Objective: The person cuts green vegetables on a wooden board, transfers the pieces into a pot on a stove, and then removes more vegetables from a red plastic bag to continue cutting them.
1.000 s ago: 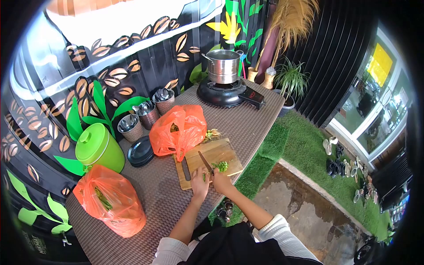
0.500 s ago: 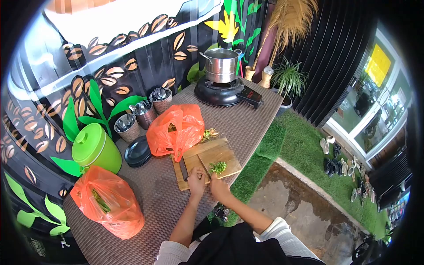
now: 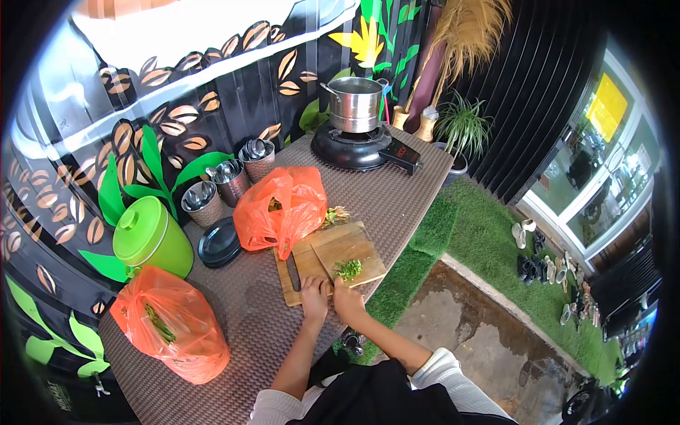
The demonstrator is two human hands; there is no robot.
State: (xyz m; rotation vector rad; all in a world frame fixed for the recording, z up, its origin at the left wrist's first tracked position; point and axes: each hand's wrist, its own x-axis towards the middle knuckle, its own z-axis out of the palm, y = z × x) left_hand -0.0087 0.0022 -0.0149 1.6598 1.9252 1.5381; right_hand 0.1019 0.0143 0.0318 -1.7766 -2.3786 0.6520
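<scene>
A wooden cutting board (image 3: 361, 244) lies near the table's front edge, with a small pile of chopped greens (image 3: 348, 269) on its right part. My right hand (image 3: 348, 300) is closed around the handle of a knife (image 3: 321, 260), whose thin blade points away from me across the board. Just left of it, my left hand (image 3: 314, 297) rests on the board's near edge, fingers laid forward and somewhat apart. Whether anything small lies under those fingertips is hidden. An orange plastic bag (image 3: 282, 205) overlaps the board's far left corner, and root ends of greens (image 3: 336, 215) lie beside it.
Another orange bag (image 3: 173, 329) with greens stands at left, near a green lidded container (image 3: 152, 241). Dark plates (image 3: 219, 242) and cutlery cups (image 3: 202, 205) line the wall side. A steel pot (image 3: 354, 106) sits on a black portable stove (image 3: 350, 152) at the far end.
My left hand's fingers were bunched together and raised; now they are lowered and stretched onto the board. My right hand has shifted slightly, still gripping the knife. The camera view has moved a little.
</scene>
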